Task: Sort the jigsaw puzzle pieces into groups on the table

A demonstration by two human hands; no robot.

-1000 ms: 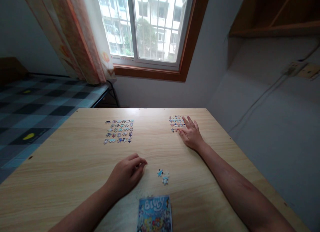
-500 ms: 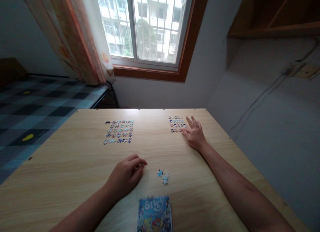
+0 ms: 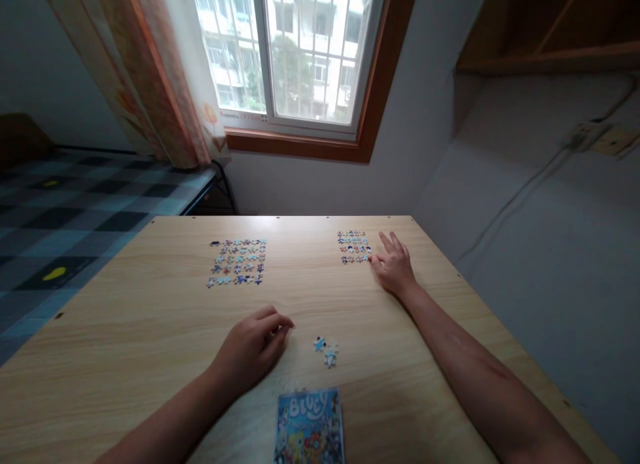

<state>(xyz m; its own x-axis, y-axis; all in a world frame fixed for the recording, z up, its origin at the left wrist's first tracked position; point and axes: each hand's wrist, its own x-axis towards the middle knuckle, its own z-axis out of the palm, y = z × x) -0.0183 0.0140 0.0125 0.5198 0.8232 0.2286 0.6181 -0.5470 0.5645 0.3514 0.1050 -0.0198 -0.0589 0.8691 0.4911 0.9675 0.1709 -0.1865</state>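
My right hand [image 3: 394, 267] is at the smaller group of jigsaw pieces [image 3: 353, 241], which lie in short rows on the far right of the table. Its lower fingertips touch a puzzle piece at the right end of the nearest row, while the other fingers stretch forward, spread apart. Loosely curled, my left hand [image 3: 255, 344] rests on the wood with a gap between thumb and forefinger; nothing shows in it. Just to its right lie a few loose blue and white puzzle pieces [image 3: 330, 357]. A larger group of puzzle pieces [image 3: 239, 263] forms rows at the far left.
A blue Bluey picture box [image 3: 310, 427] lies at the near edge of view. The wooden table [image 3: 150, 317] reaches toward a wall with a barred window [image 3: 315, 64]. A bed with a checked cover [image 3: 100, 211] stands to the left, and a cable [image 3: 515, 197] hangs on the right wall.
My right hand has shifted slightly right, and its fingers have drawn back a little, showing more of the piece at the end of the nearest row. My left hand stays put.
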